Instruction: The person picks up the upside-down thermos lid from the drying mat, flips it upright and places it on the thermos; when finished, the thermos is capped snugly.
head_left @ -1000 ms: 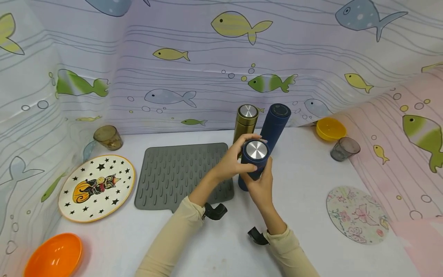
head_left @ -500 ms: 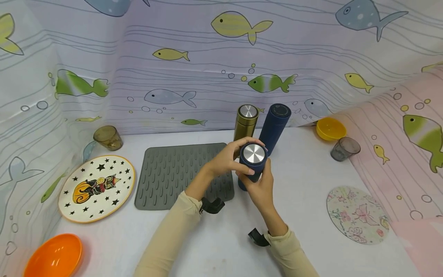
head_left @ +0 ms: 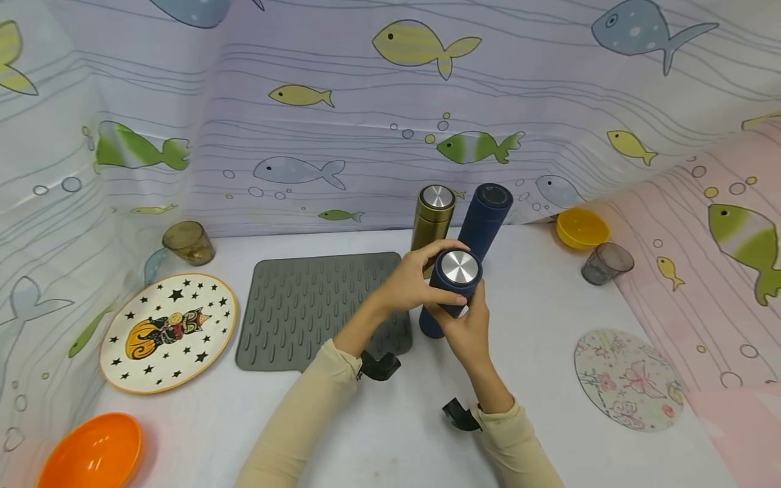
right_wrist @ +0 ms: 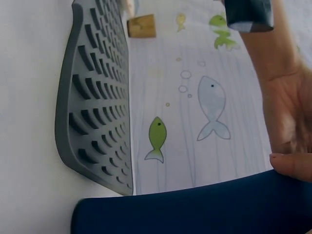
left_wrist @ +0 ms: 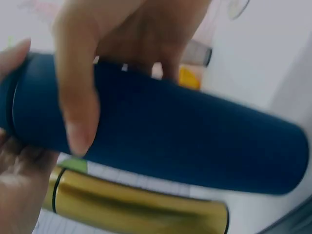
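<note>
A white tabletop point(head_left: 549, 325) filled the scene, walled on three sides by a hanging sheet point(head_left: 342, 102) printed with fish, bubbles and wavy lines; it was pale lilac at the left and back and pink at the right.

At the near left corner sat an orange bowl point(head_left: 91, 451). Behind it lay a round plate point(head_left: 169, 332) with black stars and a cartoon figure, and farther back, against the sheet, a brownish cup point(head_left: 188, 242) lay tipped on its side. A grey ribbed mat point(head_left: 305, 305) lay flat in the middle of the tabletop.

Just right of the mat, both hands met on a blue flask point(head_left: 451, 291) with a silver cap, which was tilted toward the camera, with its foot at or just above the tabletop beside the mat's right edge. The left hand point(head_left: 415, 285) had its fingers curled round the flask's top; the right hand point(head_left: 466, 332) wrapped the body from below. In the left wrist view a thumb lay across the blue barrel.

Behind the hands stood a gold flask point(head_left: 432, 215) and a taller dark flask point(head_left: 485, 220), close together, both upright.

Farther right, near the sheet, sat a yellow bowl point(head_left: 582, 227) with a grey cup point(head_left: 606, 263) beside it, tipped. A round floral coaster point(head_left: 628, 379) lay flat near the right front.
</note>
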Demonstrator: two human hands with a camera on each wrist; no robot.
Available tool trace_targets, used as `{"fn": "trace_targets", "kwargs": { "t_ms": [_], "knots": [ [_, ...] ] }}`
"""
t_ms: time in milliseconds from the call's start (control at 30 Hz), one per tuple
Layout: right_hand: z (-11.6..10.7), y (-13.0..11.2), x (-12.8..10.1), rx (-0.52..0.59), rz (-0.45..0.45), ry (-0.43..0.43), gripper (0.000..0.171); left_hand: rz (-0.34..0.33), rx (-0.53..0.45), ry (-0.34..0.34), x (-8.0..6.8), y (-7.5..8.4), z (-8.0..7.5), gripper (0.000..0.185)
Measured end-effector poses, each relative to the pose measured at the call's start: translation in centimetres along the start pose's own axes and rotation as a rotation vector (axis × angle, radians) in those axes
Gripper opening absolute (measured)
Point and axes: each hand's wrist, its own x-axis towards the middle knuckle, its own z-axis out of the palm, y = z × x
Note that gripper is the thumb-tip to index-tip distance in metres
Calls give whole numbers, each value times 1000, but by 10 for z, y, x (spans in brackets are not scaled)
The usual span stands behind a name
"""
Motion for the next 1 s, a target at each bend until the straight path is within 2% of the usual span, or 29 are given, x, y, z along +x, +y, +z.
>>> {"fn": "trace_targets", "kwargs": {
  "t_ms": [67, 300, 400, 500, 567, 633, 767, 867, 1000],
  "knots": [
    [-2, -11, 0, 12, -18, -19, 74, -11, -54, -78, 4, 0, -6, 73],
    [-3, -12, -1, 1, -30, -33, 77, -31, -195, -260, 11, -3, -19, 73],
    [-3, -14, -2, -3, -27, -37, 76, -29, -228, -305, 13, -3, -23, 72],
    [-4, -15, -2, 0, -23, -47, 76, -31, -214, -310, 13, -3, -22, 73],
    [-6, -13, 0, 2, -11, -50, 76, -40, -145, -274, 11, -3, -20, 75],
    [-10, -11, 3, -5, 3, -37, 76, -61, -37, -211, 7, -2, -18, 76],
    [-27, 11, 14, -13, 76, 41, 78, -123, 165, -67, -12, -2, -21, 74],
    [-47, 32, 29, -20, 144, 120, 82, -178, 220, 12, -33, -5, -32, 72],
    [-75, 46, 57, -44, 177, 215, 83, -252, 258, 105, -67, -10, -52, 70]
  ]
}}
